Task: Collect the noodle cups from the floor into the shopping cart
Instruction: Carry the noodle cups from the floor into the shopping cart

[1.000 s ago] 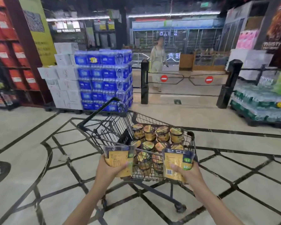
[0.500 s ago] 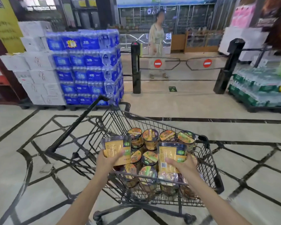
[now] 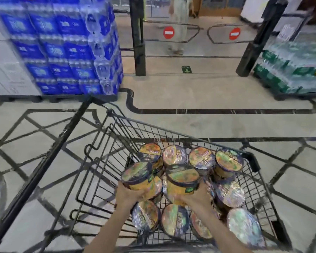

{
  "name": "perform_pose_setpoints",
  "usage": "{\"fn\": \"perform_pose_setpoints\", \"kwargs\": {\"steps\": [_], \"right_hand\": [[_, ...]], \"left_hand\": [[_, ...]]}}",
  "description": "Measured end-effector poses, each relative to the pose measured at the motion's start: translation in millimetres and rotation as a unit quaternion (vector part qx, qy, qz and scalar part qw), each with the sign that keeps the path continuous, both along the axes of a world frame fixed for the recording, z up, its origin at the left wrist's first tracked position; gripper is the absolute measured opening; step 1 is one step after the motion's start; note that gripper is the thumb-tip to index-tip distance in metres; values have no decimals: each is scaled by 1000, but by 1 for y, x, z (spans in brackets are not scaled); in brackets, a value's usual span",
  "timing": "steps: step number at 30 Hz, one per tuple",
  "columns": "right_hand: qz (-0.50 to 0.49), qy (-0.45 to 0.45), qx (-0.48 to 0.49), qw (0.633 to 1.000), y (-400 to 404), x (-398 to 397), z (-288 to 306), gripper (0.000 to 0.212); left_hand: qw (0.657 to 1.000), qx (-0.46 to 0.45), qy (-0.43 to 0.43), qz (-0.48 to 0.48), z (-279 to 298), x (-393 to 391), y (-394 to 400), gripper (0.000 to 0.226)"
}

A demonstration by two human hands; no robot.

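Observation:
A black wire shopping cart (image 3: 106,161) stands right below me, its basket holding several yellow noodle cups with foil lids, such as one at the far right (image 3: 229,162). My left hand (image 3: 130,195) grips one noodle cup (image 3: 139,177) from below, over the basket. My right hand (image 3: 195,197) grips a second noodle cup (image 3: 182,180) beside it, also above the cups in the cart. Both held cups are upright, lids up.
A tall stack of blue bottled-water packs (image 3: 66,44) stands on a pallet at the left. Green-labelled water packs (image 3: 292,70) lie at the right. Two black posts (image 3: 138,37) carry swing gates with red no-entry signs (image 3: 169,32); a person (image 3: 178,19) stands beyond.
I have stepped up to the cart and my view has tilted down. Both hands moved forward with their cups, from in front of the basket's near edge to over it.

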State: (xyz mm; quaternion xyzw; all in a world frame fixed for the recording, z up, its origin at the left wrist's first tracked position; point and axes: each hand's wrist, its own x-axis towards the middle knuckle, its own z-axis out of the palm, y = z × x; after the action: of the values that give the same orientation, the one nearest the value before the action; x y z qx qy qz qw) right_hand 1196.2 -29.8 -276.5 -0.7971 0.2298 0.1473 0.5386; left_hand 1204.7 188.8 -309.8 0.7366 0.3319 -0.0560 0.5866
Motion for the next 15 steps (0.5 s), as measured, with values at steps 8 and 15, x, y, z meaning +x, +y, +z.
{"fn": "perform_pose_setpoints", "kwargs": {"steps": [8,15], "right_hand": [[13,-22,26,999,11,25,-71,101],[-21,-36,42,998,5,43,-107,102]], "left_hand": [[998,-59,2,-14,-74,20,-20,109],[991,-129,16,17,-141,36,-25,139]]}}
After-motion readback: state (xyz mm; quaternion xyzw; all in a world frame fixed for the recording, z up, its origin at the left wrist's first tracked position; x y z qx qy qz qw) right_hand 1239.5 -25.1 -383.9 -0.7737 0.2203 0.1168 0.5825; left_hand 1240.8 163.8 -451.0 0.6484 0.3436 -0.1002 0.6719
